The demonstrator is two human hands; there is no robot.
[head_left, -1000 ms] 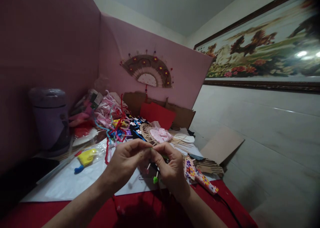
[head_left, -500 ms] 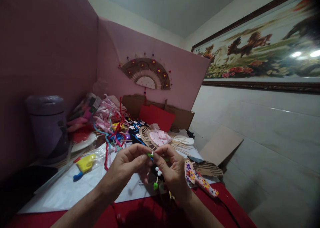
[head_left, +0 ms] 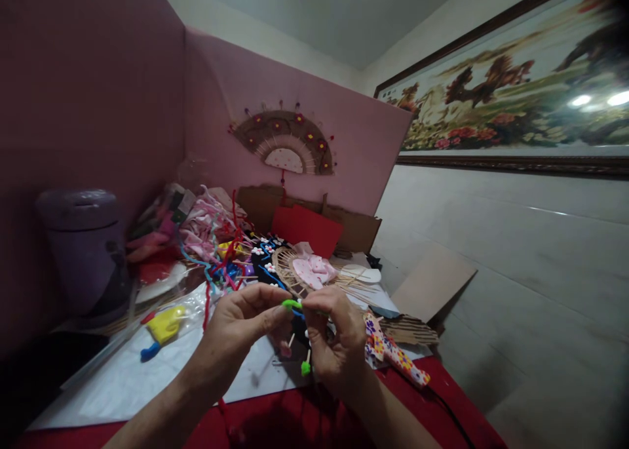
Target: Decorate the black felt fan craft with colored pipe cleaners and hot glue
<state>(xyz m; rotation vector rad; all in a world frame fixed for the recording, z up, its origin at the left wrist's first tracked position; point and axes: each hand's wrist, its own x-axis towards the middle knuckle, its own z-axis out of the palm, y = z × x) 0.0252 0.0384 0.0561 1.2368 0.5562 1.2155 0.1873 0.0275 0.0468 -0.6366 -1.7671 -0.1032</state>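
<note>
One thin, bent, bright-green strip (head_left: pixel 293 303) pinched in the grip of left hand (head_left: pixel 242 314) and right hand (head_left: pixel 340 336); flower-patterned tool (head_left: pixel 396 356) near right edge of red-clothed tabletop (head_left: pixel 464 409).

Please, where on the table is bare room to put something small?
The white sheet looks bare between the yellow-and-blue piece and the near red cloth. Crowded: beyond the left hand and right hand, around the black fan.
</note>
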